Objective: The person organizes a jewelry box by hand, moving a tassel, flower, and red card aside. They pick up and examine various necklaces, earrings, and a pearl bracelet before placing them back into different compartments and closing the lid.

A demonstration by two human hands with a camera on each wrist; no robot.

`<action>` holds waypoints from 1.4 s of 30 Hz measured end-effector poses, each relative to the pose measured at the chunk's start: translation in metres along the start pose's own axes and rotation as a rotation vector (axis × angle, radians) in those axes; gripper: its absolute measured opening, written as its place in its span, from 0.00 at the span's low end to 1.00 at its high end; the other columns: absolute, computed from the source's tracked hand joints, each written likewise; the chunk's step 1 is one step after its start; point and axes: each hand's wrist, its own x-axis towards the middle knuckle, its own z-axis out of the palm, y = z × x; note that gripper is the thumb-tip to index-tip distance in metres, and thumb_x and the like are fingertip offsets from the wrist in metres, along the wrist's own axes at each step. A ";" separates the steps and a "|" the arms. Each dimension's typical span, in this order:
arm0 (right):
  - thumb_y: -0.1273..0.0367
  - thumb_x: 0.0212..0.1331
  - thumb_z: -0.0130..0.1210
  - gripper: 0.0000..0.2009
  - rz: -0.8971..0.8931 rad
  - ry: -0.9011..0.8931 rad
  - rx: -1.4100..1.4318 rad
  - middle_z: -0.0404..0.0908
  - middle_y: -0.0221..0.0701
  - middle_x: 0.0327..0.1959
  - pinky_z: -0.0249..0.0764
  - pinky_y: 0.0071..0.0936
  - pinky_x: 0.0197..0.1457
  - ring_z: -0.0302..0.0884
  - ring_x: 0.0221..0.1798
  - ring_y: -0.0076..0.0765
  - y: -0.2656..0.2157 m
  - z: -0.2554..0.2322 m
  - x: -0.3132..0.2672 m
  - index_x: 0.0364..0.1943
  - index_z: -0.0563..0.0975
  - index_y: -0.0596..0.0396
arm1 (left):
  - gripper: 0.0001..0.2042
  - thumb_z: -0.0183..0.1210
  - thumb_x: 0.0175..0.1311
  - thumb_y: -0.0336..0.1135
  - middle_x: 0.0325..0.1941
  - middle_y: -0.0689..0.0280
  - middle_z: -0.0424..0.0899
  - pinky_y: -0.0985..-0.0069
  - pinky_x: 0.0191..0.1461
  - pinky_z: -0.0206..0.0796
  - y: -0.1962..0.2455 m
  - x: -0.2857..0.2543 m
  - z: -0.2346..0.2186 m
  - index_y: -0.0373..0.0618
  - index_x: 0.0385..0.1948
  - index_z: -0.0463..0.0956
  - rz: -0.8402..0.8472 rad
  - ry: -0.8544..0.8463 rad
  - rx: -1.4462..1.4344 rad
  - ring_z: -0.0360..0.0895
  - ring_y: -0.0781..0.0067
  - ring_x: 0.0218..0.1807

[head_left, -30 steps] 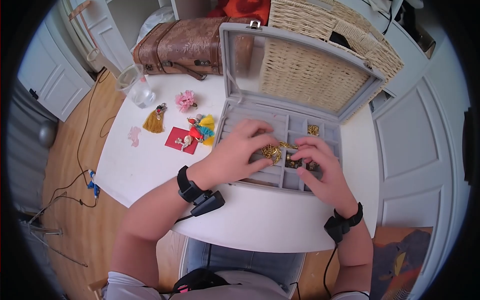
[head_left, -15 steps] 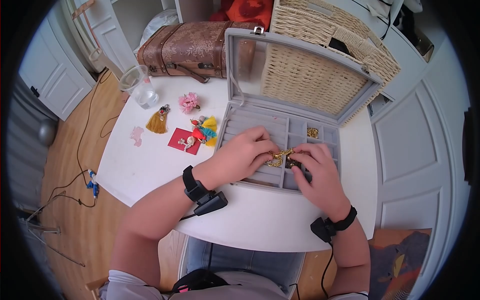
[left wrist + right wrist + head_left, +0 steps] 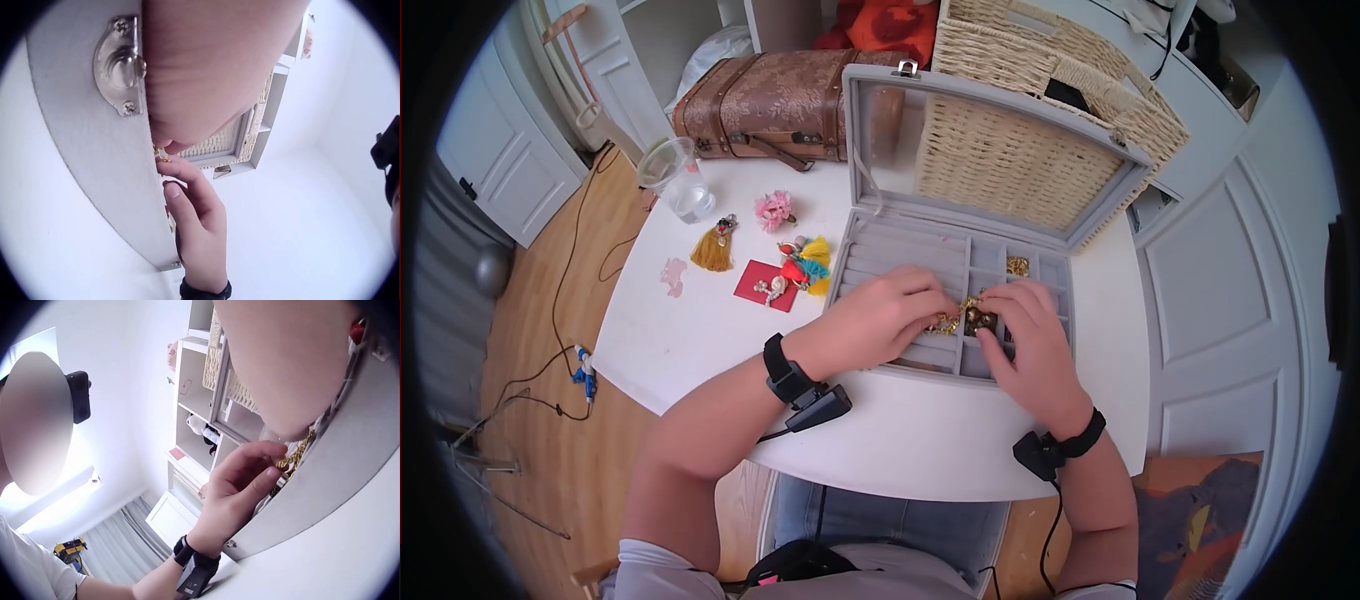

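Observation:
A grey jewellery box (image 3: 905, 240) stands with its clear-windowed lid raised, and both hands are over its compartments. The left hand (image 3: 890, 315) pinches a gold chain (image 3: 946, 325) between thumb and fingers; in the right wrist view, the chain (image 3: 300, 453) runs from those fingertips into the box. Close beside it, the right hand (image 3: 1032, 340) has thumb and index finger curled at the chain's other part, above a compartment of dark bronze beads (image 3: 978, 320). The left wrist view shows gold links at this right hand's (image 3: 200, 219) index fingertip. More gold jewellery (image 3: 1018, 266) lies in a rear compartment.
Left of the box lie a red card (image 3: 752, 280) with a silver ornament, colourful tassels (image 3: 815, 265), a mustard tassel (image 3: 712, 248) and a pink flower (image 3: 774, 211). A plastic cup (image 3: 685, 190), a brown trunk (image 3: 770, 105) and a wicker basket (image 3: 1020, 150) stand behind.
Both hands have closed in on the gold chain: fingers that were spread are now pinched together. The stretch of chain between the hands has lowered and shortened since half a second ago.

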 end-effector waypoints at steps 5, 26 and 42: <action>0.80 0.58 0.66 0.28 -0.091 0.008 0.316 0.79 0.41 0.69 0.75 0.43 0.72 0.78 0.67 0.52 -0.027 -0.014 0.001 0.67 0.81 0.60 | 0.16 0.65 0.68 0.20 0.49 0.57 0.84 0.60 0.57 0.78 0.008 0.003 -0.007 0.41 0.56 0.83 -0.258 0.067 -0.151 0.84 0.50 0.52; 0.83 0.59 0.61 0.33 -0.174 -0.198 0.492 0.66 0.51 0.80 0.73 0.46 0.80 0.71 0.80 0.57 -0.031 -0.010 0.001 0.74 0.75 0.59 | 0.19 0.58 0.71 0.21 0.50 0.52 0.86 0.70 0.45 0.79 0.018 -0.003 -0.008 0.40 0.62 0.77 -0.196 -0.151 -0.345 0.87 0.60 0.41; 0.80 0.73 0.60 0.36 0.262 -0.078 1.052 0.67 0.46 0.75 0.83 0.34 0.60 0.79 0.67 0.37 -0.031 0.014 -0.013 0.82 0.57 0.61 | 0.08 0.65 0.68 0.19 0.56 0.59 0.85 0.71 0.55 0.82 0.037 0.007 -0.017 0.38 0.46 0.81 -0.019 0.064 -0.423 0.85 0.68 0.51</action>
